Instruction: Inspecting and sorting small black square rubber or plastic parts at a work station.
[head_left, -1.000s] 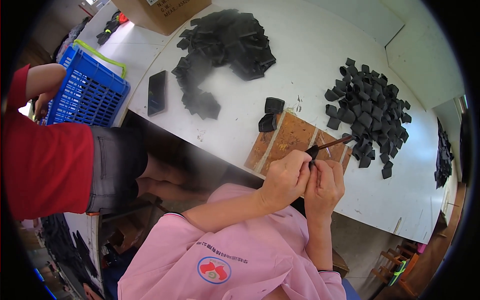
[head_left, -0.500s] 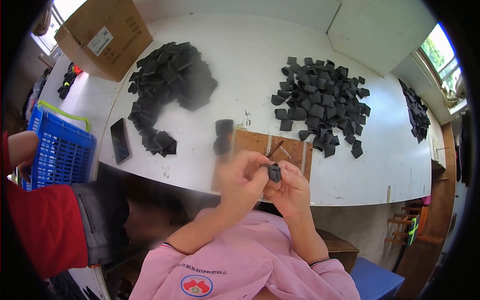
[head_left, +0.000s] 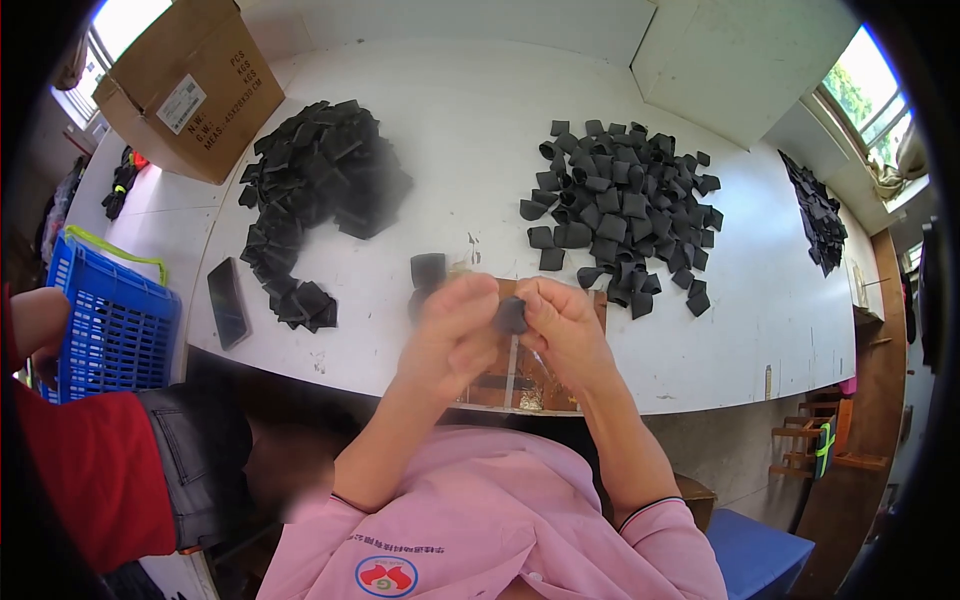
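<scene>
My right hand (head_left: 566, 330) pinches a small folded black fabric piece (head_left: 512, 316) between thumb and fingers. My left hand (head_left: 455, 335) is close against the piece's left side, its fingers curled and partly blurred. What the left fingers hold, if anything, is hidden. Both hands are over a brown board (head_left: 555, 390) at the table's near edge. A flat black fabric piece (head_left: 428, 269) lies just beyond my left hand, with another partly covered by that hand.
A large heap of flat black pieces (head_left: 310, 165) lies to the left; folded loops (head_left: 625, 205) are piled to the right. A phone (head_left: 228, 303), blue basket (head_left: 120, 330) and cardboard box (head_left: 190, 95) stand farther left. Beside me is a person in red (head_left: 90, 470).
My hands have moved a little left and the left hand has turned. The black piece now sits in the right fingertips. The thin brown pointed tool tip between the hands no longer shows.
</scene>
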